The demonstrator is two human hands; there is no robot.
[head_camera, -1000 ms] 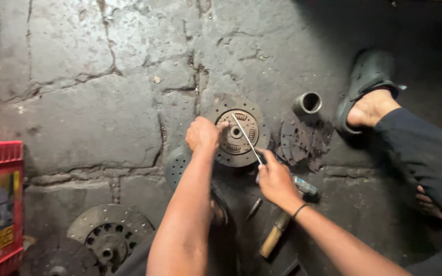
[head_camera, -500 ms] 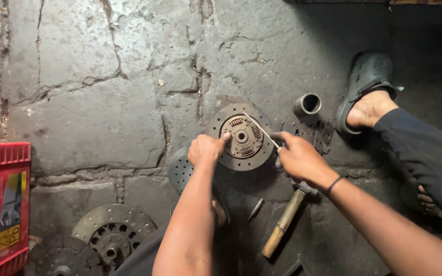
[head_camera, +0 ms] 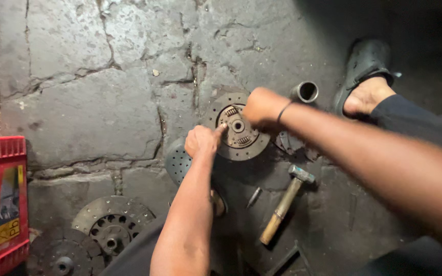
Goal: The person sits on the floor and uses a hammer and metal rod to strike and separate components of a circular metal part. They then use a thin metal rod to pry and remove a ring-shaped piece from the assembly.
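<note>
Both hands are steadying a round clutch disc (head_camera: 237,128) on the stone floor (head_camera: 78,102). The left hand (head_camera: 202,140), fingers curled, is pressing its near rim; the right hand (head_camera: 263,107) is closing over its far edge. A hammer (head_camera: 285,203) is lying just below the disc.

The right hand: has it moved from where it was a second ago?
Yes. The right hand was below the disc, near the hammer; now it rests on the disc's upper right edge, away from the hammer.

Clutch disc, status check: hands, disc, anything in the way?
Left hand on clutch disc rim, finger pointing at hub. Right hand fisted over its far edge. Disc flat on stone floor. Hammer lies apart, nearer the person.
</note>
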